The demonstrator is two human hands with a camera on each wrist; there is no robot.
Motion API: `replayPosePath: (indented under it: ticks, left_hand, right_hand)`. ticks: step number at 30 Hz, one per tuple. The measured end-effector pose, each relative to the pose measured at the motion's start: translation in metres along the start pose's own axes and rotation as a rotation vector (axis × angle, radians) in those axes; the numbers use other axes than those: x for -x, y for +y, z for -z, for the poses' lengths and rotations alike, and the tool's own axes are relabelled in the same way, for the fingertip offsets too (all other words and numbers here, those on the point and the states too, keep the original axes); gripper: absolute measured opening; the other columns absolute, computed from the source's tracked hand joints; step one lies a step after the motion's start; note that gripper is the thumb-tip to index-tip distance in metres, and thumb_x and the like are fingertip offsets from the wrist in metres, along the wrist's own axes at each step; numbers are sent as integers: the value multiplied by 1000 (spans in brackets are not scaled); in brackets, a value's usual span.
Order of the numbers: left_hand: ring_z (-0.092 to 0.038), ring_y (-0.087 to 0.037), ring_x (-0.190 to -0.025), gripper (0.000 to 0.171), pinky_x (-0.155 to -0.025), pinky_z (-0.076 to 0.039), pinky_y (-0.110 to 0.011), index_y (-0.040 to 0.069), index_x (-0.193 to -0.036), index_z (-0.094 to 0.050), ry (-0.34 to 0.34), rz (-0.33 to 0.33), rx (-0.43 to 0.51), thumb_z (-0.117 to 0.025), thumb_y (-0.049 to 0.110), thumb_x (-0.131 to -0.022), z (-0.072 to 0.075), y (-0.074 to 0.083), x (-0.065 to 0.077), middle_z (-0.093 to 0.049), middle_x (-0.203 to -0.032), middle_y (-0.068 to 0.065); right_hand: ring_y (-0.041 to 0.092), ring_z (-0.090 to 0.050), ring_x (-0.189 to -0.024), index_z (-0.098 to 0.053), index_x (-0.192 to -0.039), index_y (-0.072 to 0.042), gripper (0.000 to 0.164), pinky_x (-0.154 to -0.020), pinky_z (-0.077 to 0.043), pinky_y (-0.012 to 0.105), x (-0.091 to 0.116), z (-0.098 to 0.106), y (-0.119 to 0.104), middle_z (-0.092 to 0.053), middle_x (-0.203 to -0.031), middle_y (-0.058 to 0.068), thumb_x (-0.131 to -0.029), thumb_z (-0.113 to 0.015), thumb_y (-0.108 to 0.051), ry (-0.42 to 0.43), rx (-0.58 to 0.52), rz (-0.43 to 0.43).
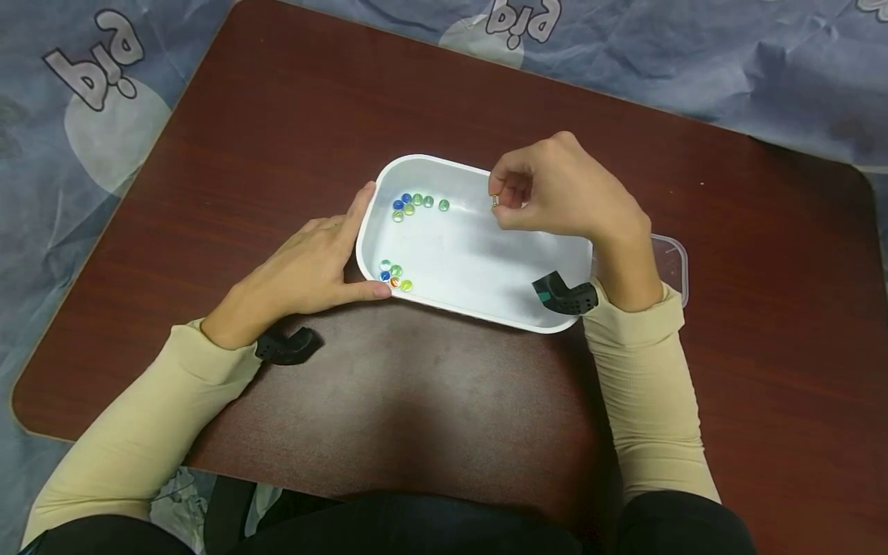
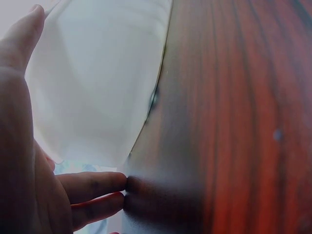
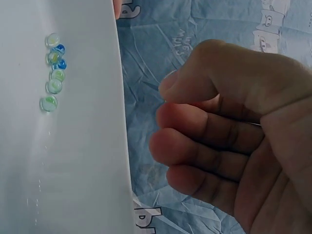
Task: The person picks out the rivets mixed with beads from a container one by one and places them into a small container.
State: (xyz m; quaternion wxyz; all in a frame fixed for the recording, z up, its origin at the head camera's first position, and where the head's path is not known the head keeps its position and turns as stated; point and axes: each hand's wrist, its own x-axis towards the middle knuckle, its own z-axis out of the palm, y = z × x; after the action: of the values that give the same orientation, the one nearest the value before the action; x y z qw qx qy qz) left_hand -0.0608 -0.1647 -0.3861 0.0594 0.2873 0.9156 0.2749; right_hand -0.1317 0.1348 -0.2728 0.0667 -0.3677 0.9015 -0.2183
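Note:
A white plastic tray point(image 1: 472, 258) lies on the table with glass marbles in its left part. One cluster of green and blue marbles point(image 1: 418, 200) sits near the far wall; another, of mixed colours, with a yellow-green marble point(image 1: 407, 285), is at the near left corner. My left hand point(image 1: 312, 262) rests against the tray's left end, fingers straight and spread, thumb along the near rim. Above the tray's far right part, my right hand point(image 1: 562, 185) pinches a small glass marble point(image 1: 495, 200) between thumb and forefinger. In the right wrist view the fingers hide this marble.
A clear plastic lid or box point(image 1: 676, 266) shows partly behind the right forearm. The dark reddish wooden table point(image 1: 291, 131) has rounded corners, and blue printed cloth point(image 1: 645, 54) lies beyond its far edge. Black wrist cameras point(image 1: 287, 347) sit by both sleeves.

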Motion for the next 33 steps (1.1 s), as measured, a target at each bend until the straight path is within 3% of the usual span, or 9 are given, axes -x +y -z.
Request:
replayPosePath:
  ticks: [14, 20, 28, 33]
  left_hand:
    - [-46, -29, -132, 121, -106, -34, -51, 7, -158, 7, 44, -51, 2, -75, 54, -81, -2, -1, 1, -49, -144, -19]
    - [-47, -30, -130, 121, -107, -32, -50, 7, -158, 8, 20, -31, 9, -74, 54, -82, 0, 1, 0, -47, -146, -18]
    - [-47, -30, -130, 121, -106, -34, -51, 8, -158, 9, 6, -19, 9, -75, 52, -82, 0, 1, 0, -50, -142, -20]
    - [-48, -30, -129, 121, -105, -34, -51, 9, -158, 9, 10, -18, 12, -75, 52, -82, -1, 1, 0, -49, -144, -20]
  right_hand:
    - [8, -58, -62, -72, -77, -9, 10, -60, -41, 14, 18, 12, 8, -65, -67, -4, -75, -66, -2, 57, 19, -52]
    - [6, -57, -61, -71, -76, -9, 9, -59, -42, 14, 26, 17, 15, -64, -66, -5, -74, -68, -1, 78, 42, -80]
    - [4, -58, -59, -73, -79, -10, 11, -55, -42, 13, 41, 33, 22, -67, -70, -2, -74, -72, -1, 101, 25, -199]
    - [4, -58, -60, -73, -80, -8, 9, -58, -42, 13, 49, 41, 26, -67, -71, 1, -75, -72, 0, 113, 42, -222]
